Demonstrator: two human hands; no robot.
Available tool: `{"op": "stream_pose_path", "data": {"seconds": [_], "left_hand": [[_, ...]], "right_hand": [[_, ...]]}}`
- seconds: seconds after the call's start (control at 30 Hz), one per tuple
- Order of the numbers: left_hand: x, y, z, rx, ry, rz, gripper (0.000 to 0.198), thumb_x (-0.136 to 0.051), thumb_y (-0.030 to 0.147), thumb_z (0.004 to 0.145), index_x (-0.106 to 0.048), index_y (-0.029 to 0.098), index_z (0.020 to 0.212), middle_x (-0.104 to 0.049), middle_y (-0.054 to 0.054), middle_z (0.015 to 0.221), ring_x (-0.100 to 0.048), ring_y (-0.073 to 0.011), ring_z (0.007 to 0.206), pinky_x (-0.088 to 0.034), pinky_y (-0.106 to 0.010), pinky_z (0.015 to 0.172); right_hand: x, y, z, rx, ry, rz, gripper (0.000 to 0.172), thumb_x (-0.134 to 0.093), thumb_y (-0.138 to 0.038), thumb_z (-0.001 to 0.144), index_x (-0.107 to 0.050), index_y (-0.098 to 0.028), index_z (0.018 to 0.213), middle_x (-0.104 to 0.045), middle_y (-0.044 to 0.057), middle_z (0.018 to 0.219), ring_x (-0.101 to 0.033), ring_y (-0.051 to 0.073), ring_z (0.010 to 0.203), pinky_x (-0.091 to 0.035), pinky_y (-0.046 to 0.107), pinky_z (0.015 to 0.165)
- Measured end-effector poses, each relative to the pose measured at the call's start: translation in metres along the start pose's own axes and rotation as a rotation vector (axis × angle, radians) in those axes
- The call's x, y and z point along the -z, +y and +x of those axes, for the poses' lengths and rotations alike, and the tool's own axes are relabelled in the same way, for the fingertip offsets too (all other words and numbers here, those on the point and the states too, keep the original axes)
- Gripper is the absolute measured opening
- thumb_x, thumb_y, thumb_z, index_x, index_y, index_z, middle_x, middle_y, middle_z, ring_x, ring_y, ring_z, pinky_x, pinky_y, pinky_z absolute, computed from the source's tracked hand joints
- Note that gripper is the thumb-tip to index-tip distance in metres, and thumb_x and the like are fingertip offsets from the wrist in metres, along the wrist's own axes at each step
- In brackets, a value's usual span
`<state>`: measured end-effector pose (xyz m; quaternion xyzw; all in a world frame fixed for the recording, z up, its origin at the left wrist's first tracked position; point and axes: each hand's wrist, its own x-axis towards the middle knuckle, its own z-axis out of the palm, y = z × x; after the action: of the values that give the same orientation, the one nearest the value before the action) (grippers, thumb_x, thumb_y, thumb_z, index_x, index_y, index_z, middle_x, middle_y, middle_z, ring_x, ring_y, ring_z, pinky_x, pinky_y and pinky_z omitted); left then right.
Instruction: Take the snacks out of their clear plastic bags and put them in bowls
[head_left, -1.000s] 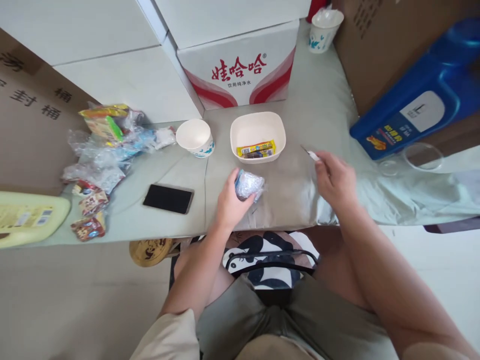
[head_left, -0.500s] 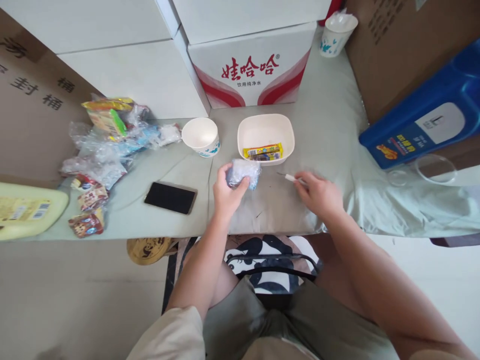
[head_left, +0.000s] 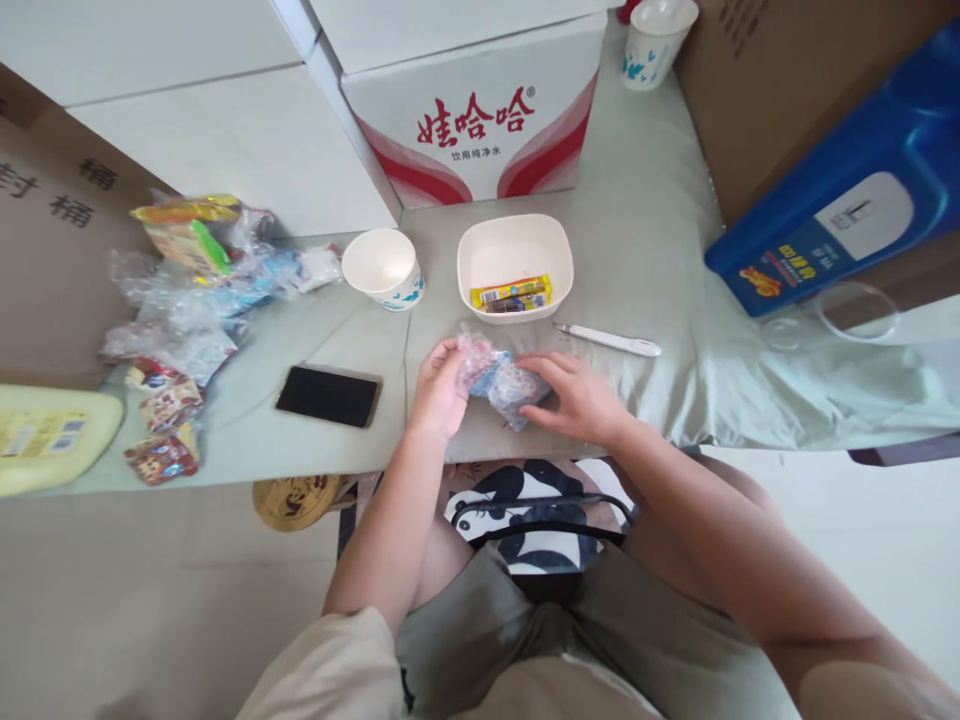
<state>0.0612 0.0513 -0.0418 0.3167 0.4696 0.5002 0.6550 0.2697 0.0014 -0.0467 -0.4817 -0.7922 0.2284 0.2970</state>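
My left hand (head_left: 441, 388) pinches one end of a crinkled clear plastic packet (head_left: 513, 386) with blue and pinkish parts; what it contains I cannot make out. My right hand (head_left: 581, 395) curls thumb and fingers around the packet's other end. Just beyond the right hand, a craft knife (head_left: 611, 340) with a white handle and thin blade lies on the cloth. Behind the packet stands a white bowl (head_left: 516, 235), holding yellow-wrapped snack sticks (head_left: 517, 293). To its left is a white paper cup (head_left: 382, 268) with blue leaves.
A black phone (head_left: 328, 396) lies left of my hands. Several plastic wrappers (head_left: 187, 310) are heaped at the left, near a pale yellow bottle (head_left: 56, 435). White cartons (head_left: 480, 125) line the back. On the right are a blue bottle (head_left: 825, 220) and a clear plastic cup (head_left: 855, 312).
The craft knife has left my right hand and now lies on the cloth. That hand has moved left onto the packet, which is turned and pulled longer between both hands.
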Motion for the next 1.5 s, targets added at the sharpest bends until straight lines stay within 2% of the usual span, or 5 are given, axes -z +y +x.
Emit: {"op": "stream_pose_path", "data": {"seconds": [0.27, 0.63, 0.83, 1.17, 1.5], "left_hand": [[-0.001, 0.014, 0.005, 0.316, 0.094, -0.31, 0.01, -0.061, 0.025, 0.088, -0.06, 0.018, 0.081, -0.074, -0.004, 0.084, -0.074, -0.0191, 0.084, -0.059, -0.033, 0.081], [0.012, 0.018, 0.008, 0.046, 0.254, -0.159, 0.032, -0.056, 0.006, 0.059, -0.048, 0.023, 0.084, -0.055, 0.007, 0.067, -0.069, -0.0141, 0.069, -0.052, -0.023, 0.061], [0.034, 0.03, 0.014, -0.122, 0.338, -0.065, 0.024, -0.052, 0.01, 0.059, -0.049, 0.021, 0.081, -0.052, 0.005, 0.065, -0.059, -0.0107, 0.057, -0.045, -0.021, 0.058], [0.04, 0.013, -0.004, -0.477, -0.164, 1.112, 0.016, -0.074, 0.023, 0.074, -0.072, 0.021, 0.09, -0.063, -0.006, 0.106, -0.063, -0.0199, 0.1, -0.051, -0.034, 0.093], [0.03, 0.041, -0.044, -0.745, -0.197, 0.99, 0.009, -0.071, 0.02, 0.079, -0.075, 0.027, 0.076, -0.078, -0.004, 0.094, -0.064, -0.0273, 0.119, -0.031, -0.052, 0.12]], "right_hand": [[0.0, 0.002, 0.004, -0.053, 0.032, 0.045, 0.021, -0.058, -0.025, 0.09, -0.067, -0.022, 0.109, -0.072, 0.01, 0.11, -0.068, 0.025, 0.099, -0.053, 0.04, 0.089], [-0.001, 0.0, 0.008, 0.059, 0.236, -0.002, 0.013, -0.055, -0.024, 0.092, -0.068, -0.022, 0.089, -0.069, 0.012, 0.119, -0.065, 0.026, 0.108, -0.051, 0.041, 0.093], [0.025, 0.014, 0.002, -0.212, 0.348, 0.011, 0.018, -0.051, -0.016, 0.08, -0.064, -0.024, 0.09, -0.075, 0.007, 0.097, -0.07, 0.026, 0.096, -0.053, 0.042, 0.087], [0.026, 0.007, -0.001, -0.246, 0.088, -0.07, 0.045, -0.065, -0.038, 0.084, -0.059, -0.022, 0.125, -0.074, 0.005, 0.092, -0.067, 0.024, 0.078, -0.051, 0.041, 0.083], [0.015, -0.014, -0.002, -0.017, 0.24, -0.207, 0.028, -0.062, -0.029, 0.087, -0.062, -0.022, 0.114, -0.061, 0.015, 0.138, -0.055, 0.033, 0.128, -0.043, 0.051, 0.105]]}}
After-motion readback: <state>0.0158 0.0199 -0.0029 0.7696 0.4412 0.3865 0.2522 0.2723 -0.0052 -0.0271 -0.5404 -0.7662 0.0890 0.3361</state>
